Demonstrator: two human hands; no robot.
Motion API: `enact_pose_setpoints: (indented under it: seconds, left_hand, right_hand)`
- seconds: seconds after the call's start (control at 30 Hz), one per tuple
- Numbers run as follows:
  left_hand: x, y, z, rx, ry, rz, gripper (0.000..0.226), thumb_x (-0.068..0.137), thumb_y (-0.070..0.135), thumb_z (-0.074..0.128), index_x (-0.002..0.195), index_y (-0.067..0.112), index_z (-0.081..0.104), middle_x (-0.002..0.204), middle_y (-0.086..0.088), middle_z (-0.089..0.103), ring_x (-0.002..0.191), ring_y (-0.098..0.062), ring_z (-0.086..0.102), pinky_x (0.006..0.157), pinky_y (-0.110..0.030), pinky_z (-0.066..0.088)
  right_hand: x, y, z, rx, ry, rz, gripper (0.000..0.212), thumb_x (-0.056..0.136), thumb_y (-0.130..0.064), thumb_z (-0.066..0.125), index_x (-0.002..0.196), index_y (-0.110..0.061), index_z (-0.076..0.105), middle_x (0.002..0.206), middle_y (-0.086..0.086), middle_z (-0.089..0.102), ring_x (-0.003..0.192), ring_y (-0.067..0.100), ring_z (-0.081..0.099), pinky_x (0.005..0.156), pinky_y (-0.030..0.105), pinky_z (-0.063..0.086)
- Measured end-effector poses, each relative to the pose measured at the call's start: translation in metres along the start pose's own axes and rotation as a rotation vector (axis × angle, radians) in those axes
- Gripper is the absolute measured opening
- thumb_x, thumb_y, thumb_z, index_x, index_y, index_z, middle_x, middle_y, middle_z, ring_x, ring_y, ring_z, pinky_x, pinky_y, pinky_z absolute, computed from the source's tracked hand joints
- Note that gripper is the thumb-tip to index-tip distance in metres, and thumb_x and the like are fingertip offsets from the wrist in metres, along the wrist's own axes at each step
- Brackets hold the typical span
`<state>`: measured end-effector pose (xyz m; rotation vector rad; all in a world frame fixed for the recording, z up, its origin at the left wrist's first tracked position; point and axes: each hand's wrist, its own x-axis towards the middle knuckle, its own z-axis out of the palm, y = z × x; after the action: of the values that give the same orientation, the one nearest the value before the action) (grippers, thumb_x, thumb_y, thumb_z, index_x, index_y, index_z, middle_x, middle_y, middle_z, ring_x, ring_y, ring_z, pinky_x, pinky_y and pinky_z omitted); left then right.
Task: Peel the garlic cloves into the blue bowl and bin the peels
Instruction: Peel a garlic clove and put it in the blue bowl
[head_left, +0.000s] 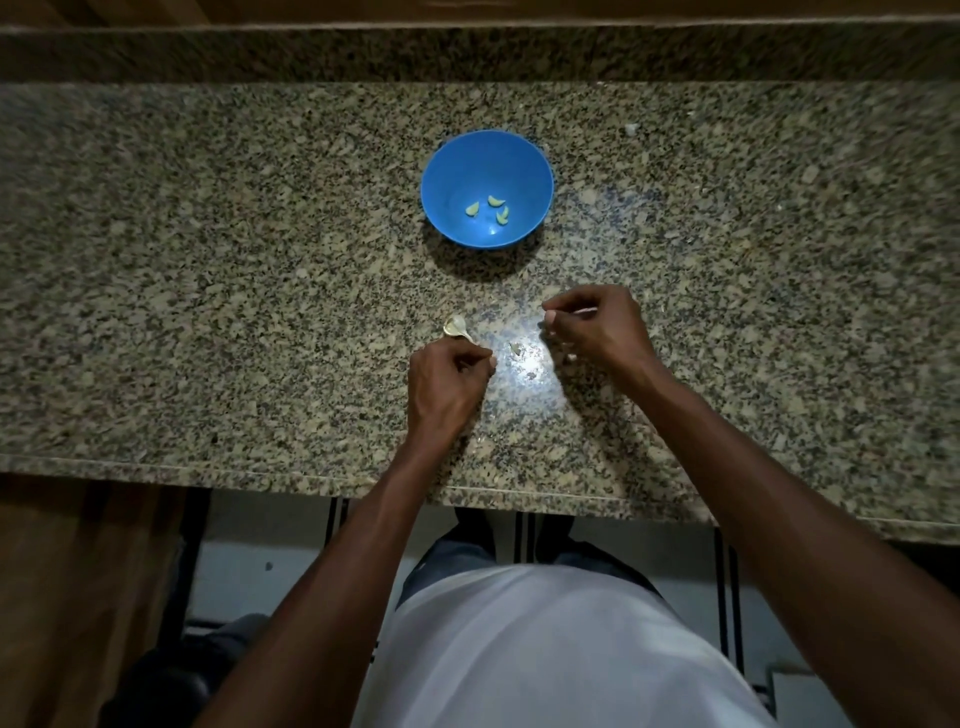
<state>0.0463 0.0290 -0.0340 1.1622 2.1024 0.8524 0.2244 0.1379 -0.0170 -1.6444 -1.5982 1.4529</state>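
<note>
Standing close at the near edge of the speckled granite table (208, 291), both forearms reaching in over it. Left hand (447, 382) lying nearest, fingers curled tight, grip seemingly pinching the tail of a pale peel (457, 328) that is curling away just beyond the knuckles; whether anything else is tucked in that fist, impossible to tell. Right hand (592, 327) sitting a little farther out and to the right, fingers likewise curled, grip narrow and pinching something small and pale at the fingertips, most likely a clove or a strip of its skin. Between the two hands, small loose scraps (516, 348) lying on the table in the glare of the light.

Judging the step as stripping the skin from a clove. Doing it well probably means holding the clove firmly in one grip, catching the papery edge with a nail, and drawing it off in one long piece rather than in crumbs. Keeping the scraps gathered in one spot, ready for binning; no bin in view.

Farther out, well apart from both hands, the blue bowl (487, 188) standing upright with three peeled cloves (496, 201) lying in its bottom. Beyond that, bare granite and a raised ledge (467, 54).
</note>
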Motion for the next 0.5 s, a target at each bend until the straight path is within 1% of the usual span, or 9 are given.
enact_pose_setpoints:
  seconds: [0.07, 0.1, 0.13, 0.17, 0.23, 0.3, 0.37, 0.43, 0.5]
  left_hand:
    - [0.0, 0.002, 0.001, -0.002, 0.003, -0.04, 0.016, 0.084, 0.03, 0.083, 0.09, 0.016, 0.082, 0.085, 0.007, 0.078, 0.075, -0.004, 0.072, 0.074, -0.031, 0.063]
    - [0.0, 0.004, 0.001, 0.005, 0.003, -0.049, 0.018, 0.084, 0.034, 0.083, 0.087, 0.017, 0.081, 0.081, 0.008, 0.077, 0.073, -0.004, 0.071, 0.072, -0.03, 0.063]
    - [0.0, 0.006, 0.001, 0.015, 0.005, -0.044, 0.022, 0.085, 0.038, 0.082, 0.085, 0.017, 0.08, 0.079, 0.009, 0.075, 0.072, -0.005, 0.071, 0.07, -0.03, 0.062]
    - [0.001, 0.008, 0.001, 0.021, 0.006, -0.027, 0.023, 0.087, 0.039, 0.08, 0.086, 0.016, 0.08, 0.079, 0.008, 0.075, 0.072, -0.005, 0.07, 0.069, -0.031, 0.062]
    - [0.002, 0.01, 0.001, 0.02, -0.003, 0.028, 0.02, 0.093, 0.032, 0.074, 0.096, 0.013, 0.079, 0.089, 0.003, 0.076, 0.077, -0.007, 0.07, 0.074, -0.035, 0.064]
    - [0.004, 0.012, 0.0, 0.042, -0.024, 0.085, 0.018, 0.097, 0.019, 0.069, 0.109, 0.009, 0.078, 0.102, -0.005, 0.076, 0.087, -0.012, 0.07, 0.083, -0.039, 0.063]
    - [0.009, 0.014, -0.003, 0.062, -0.039, 0.129, 0.021, 0.099, 0.013, 0.064, 0.116, 0.008, 0.075, 0.111, -0.008, 0.072, 0.096, -0.017, 0.068, 0.089, -0.041, 0.06]
    - [0.013, 0.014, -0.008, 0.052, -0.02, 0.144, 0.024, 0.099, 0.009, 0.062, 0.12, 0.008, 0.072, 0.115, -0.008, 0.068, 0.099, -0.018, 0.066, 0.092, -0.043, 0.059]
    - [0.016, 0.013, -0.013, 0.051, 0.023, 0.142, 0.025, 0.099, 0.007, 0.062, 0.122, 0.009, 0.071, 0.115, -0.007, 0.067, 0.101, -0.019, 0.066, 0.092, -0.044, 0.058]
  right_hand:
    - [0.014, -0.004, -0.005, -0.138, 0.072, -0.107, 0.007, 0.094, -0.012, 0.075, 0.1, -0.011, 0.078, 0.088, -0.001, 0.077, 0.065, 0.002, 0.072, 0.055, 0.011, 0.052]
    - [0.021, -0.007, -0.007, -0.203, 0.095, -0.158, 0.007, 0.095, -0.012, 0.074, 0.101, -0.01, 0.078, 0.088, -0.002, 0.076, 0.064, -0.004, 0.069, 0.055, 0.007, 0.05]
    - [0.028, -0.01, -0.009, -0.252, 0.106, -0.198, 0.007, 0.095, -0.01, 0.073, 0.101, -0.008, 0.077, 0.088, 0.0, 0.075, 0.064, -0.008, 0.068, 0.057, 0.006, 0.051]
    - [0.034, -0.012, -0.011, -0.289, 0.11, -0.228, 0.007, 0.096, -0.007, 0.072, 0.101, -0.005, 0.077, 0.088, 0.003, 0.075, 0.066, -0.006, 0.069, 0.06, 0.01, 0.055]
    - [0.044, -0.015, -0.013, -0.391, 0.094, -0.28, 0.008, 0.095, -0.002, 0.069, 0.098, 0.002, 0.077, 0.088, 0.012, 0.077, 0.072, 0.011, 0.074, 0.069, 0.031, 0.064]
    - [0.046, -0.015, -0.014, -0.505, 0.045, -0.312, 0.013, 0.095, -0.001, 0.069, 0.091, 0.01, 0.075, 0.087, 0.02, 0.076, 0.075, 0.024, 0.074, 0.075, 0.044, 0.063]
    - [0.042, -0.013, -0.012, -0.558, 0.051, -0.353, 0.015, 0.098, -0.004, 0.068, 0.096, 0.01, 0.075, 0.093, 0.022, 0.073, 0.079, 0.028, 0.071, 0.079, 0.044, 0.061]
    - [0.029, -0.013, -0.007, -0.551, 0.127, -0.386, 0.018, 0.099, -0.005, 0.067, 0.112, 0.005, 0.074, 0.108, 0.021, 0.068, 0.09, 0.027, 0.066, 0.078, 0.033, 0.056]
    - [0.015, -0.013, 0.003, -0.531, 0.133, -0.433, 0.02, 0.098, -0.003, 0.066, 0.115, 0.003, 0.075, 0.109, 0.019, 0.067, 0.094, 0.022, 0.06, 0.077, 0.022, 0.048]
